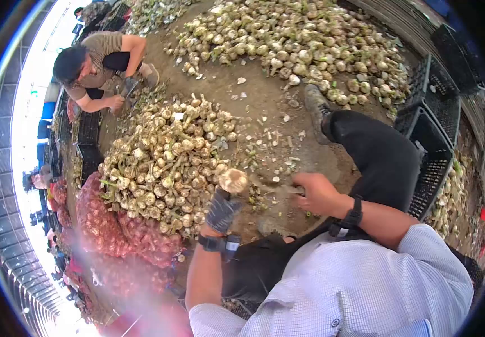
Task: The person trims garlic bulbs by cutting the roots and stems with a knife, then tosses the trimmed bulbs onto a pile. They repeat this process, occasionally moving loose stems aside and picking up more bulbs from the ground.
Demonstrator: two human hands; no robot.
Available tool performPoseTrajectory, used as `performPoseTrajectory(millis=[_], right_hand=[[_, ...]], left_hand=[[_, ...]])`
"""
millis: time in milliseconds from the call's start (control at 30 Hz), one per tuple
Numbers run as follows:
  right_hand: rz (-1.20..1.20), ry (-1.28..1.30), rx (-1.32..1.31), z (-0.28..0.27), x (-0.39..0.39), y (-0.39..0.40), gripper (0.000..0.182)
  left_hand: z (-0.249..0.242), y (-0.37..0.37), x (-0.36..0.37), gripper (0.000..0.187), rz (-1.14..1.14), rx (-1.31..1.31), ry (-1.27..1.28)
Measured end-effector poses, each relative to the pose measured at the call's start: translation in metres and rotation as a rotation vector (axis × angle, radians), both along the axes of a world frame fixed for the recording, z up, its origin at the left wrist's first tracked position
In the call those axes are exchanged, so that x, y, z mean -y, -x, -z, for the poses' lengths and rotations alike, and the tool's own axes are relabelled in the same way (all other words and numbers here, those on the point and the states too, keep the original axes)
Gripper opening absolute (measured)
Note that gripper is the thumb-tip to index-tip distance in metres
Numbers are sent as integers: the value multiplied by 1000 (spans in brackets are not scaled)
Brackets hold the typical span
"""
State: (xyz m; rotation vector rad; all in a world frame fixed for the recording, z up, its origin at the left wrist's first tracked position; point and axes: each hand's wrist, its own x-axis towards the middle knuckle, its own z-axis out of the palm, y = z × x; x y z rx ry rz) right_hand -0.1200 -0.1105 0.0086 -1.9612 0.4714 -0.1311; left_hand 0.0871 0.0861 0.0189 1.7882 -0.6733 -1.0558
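My left hand (223, 212), in a grey glove, holds a garlic bulb (233, 181) with its root side showing. To its right my bare right hand (316, 194) is closed round the handle of a cutting tool (280, 190); its blade points left toward the bulb, with a small gap between them. Just beyond my left hand lies a large heap of garlic (169, 163) with stems. Cut stem pieces and skins (270, 140) are scattered on the dirt floor in front of my hands.
Another garlic heap (310, 39) lies at the top. Black plastic crates (431, 163) stand at the right, beside my bent leg. Red mesh bags of garlic (107, 224) are at the lower left. A co-worker (105, 67) crouches at the upper left, holding a tool.
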Motion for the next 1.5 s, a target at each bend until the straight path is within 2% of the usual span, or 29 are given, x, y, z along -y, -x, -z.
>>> performPoseTrajectory(millis=[67, 167, 267, 333, 433, 500, 633, 700, 767, 900, 967, 1033, 1067, 1133, 1167, 1200, 1267, 1300, 1333, 1367, 1433, 1500], right_hand=[[-4, 7, 69, -17, -3, 7, 28], [-73, 184, 123, -35, -2, 24, 30], [-88, 212, 170, -46, 0, 40, 34], [-107, 238, 190, -47, 1, 49, 33], [-134, 274, 201, -49, 2, 57, 33], [-140, 287, 195, -47, 1, 61, 33], [-118, 275, 207, -26, -3, 61, 33], [-118, 270, 219, -20, -5, 59, 33], [-133, 275, 219, -18, -7, 57, 33], [-141, 280, 154, -10, -10, 50, 31], [-162, 301, 119, 1, -10, 46, 28], [-188, 334, -283, 73, 21, 55, 24], [-203, 335, -482, 73, 24, 53, 23], [-38, 297, -312, 67, 12, 45, 27], [43, 267, -231, 48, 7, 42, 30], [51, 58, -194, 37, 11, 37, 33], [79, -378, -122, 17, 13, 32, 38], [65, -509, -129, -4, 10, 34, 40], [46, -633, -131, -34, 11, 34, 42], [27, -751, -129, -53, 13, 32, 45], [99, -727, -46, -48, 8, 28, 44], [142, -780, 61, -21, 4, 24, 35]], left_hand=[[-7, 32, 10, 47, 151, 237, -12], [-33, 79, 25, 45, 285, 418, 27], [-14, 104, 20, 38, 51, 144, 94], [-15, 115, 18, 36, -15, 68, 99], [-20, 124, 17, 34, 34, 216, 103], [-19, 128, 20, 33, 80, 414, 133], [-42, 139, 31, 29, 68, 433, 69], [-41, 141, 30, 27, 35, 411, 156], [-38, 140, 25, 26, 51, 432, 105], [-36, 131, 23, 22, 147, 624, 99], [-7, 139, 2, 24, -254, 72, 231], [-23, 136, 1, 34, -93, 290, 354], [-31, 135, 0, 40, -24, 396, 422], [-12, 132, 0, 47, -250, 283, 292], [-13, 127, 2, 49, -186, 479, 228], [-15, 121, 5, 52, -134, 678, 164], [-7, 114, 21, 53, 18, 540, 166], [-4, 116, 24, 53, 85, 462, 148], [-22, 124, 36, 54, 53, 252, 78], [-15, 126, 37, 57, 80, 303, 98], [1, 127, 37, 62, 135, 402, 139], [-7, 129, 35, 55, 16, 261, 213]])
